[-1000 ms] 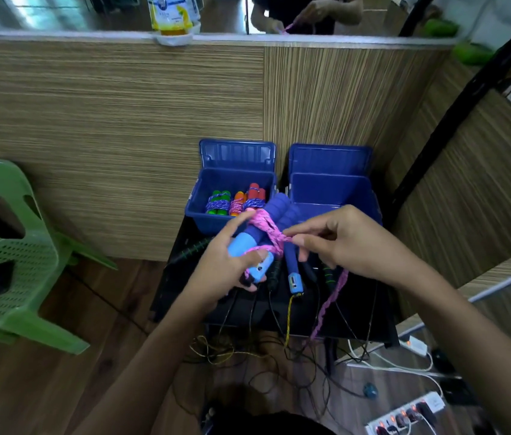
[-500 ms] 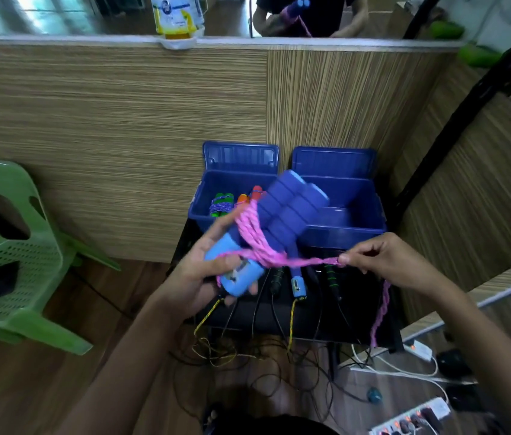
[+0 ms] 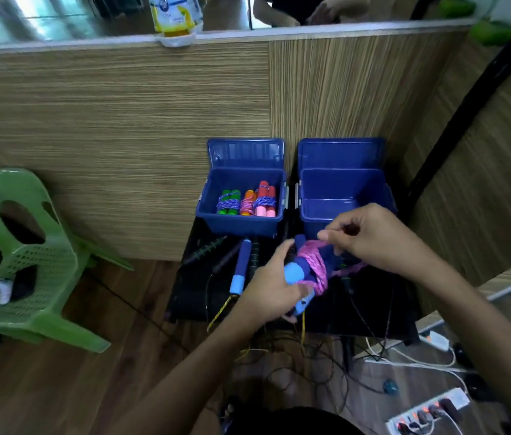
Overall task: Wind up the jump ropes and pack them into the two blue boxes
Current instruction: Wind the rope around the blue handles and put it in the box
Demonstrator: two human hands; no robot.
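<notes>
My left hand (image 3: 274,288) grips a pair of blue jump rope handles (image 3: 298,271) wrapped in pink rope (image 3: 315,263), low over the black table (image 3: 191,296). My right hand (image 3: 370,237) pinches the pink rope just above the bundle, and a loose length trails off to the right beneath it. The left blue box (image 3: 241,226) holds three wound ropes with green, orange and red handles. The right blue box (image 3: 348,186) shows only a bare blue inside. Both lids stand open against the wall.
More unwound ropes lie on the table, among them a blue handle (image 3: 241,266) with a yellow cord, and cords hang off the front edge. A green plastic chair (image 3: 25,262) stands at left. A power strip (image 3: 426,414) and cables lie on the floor at right.
The bundle has come down from in front of the boxes to just above the table. My right hand has moved in from the stretched rope to the top of the bundle.
</notes>
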